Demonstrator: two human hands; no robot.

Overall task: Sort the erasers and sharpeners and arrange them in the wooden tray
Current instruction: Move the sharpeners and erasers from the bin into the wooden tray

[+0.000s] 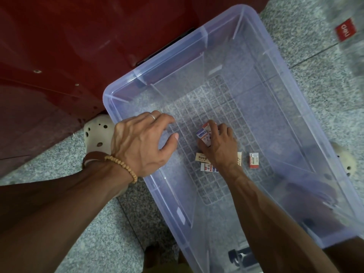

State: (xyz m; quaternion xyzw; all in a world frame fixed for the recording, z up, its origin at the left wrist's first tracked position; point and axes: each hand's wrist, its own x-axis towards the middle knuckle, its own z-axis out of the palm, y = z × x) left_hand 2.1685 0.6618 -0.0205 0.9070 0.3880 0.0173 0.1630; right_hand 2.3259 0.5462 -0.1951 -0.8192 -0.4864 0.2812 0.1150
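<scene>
A big clear plastic bin (126,89) stands on the speckled floor. Inside it my right hand (220,146) grips a couple of small sleeved erasers (203,134) just above the bin's gridded bottom. More erasers lie loose on the bottom: a tan one (200,156) and a white and blue one (208,168) by my wrist, a cream one (239,157) half hidden behind the hand, and a red and white one (253,160) to the right. My left hand (141,142) hovers over the bin's left rim, fingers loosely curled, holding nothing. No wooden tray is in view.
A dark red cabinet (59,56) stands to the left of the bin. Cream perforated shoes show at the left (96,133) and right (344,160). A red-labelled packet (345,31) is blurred at the top right.
</scene>
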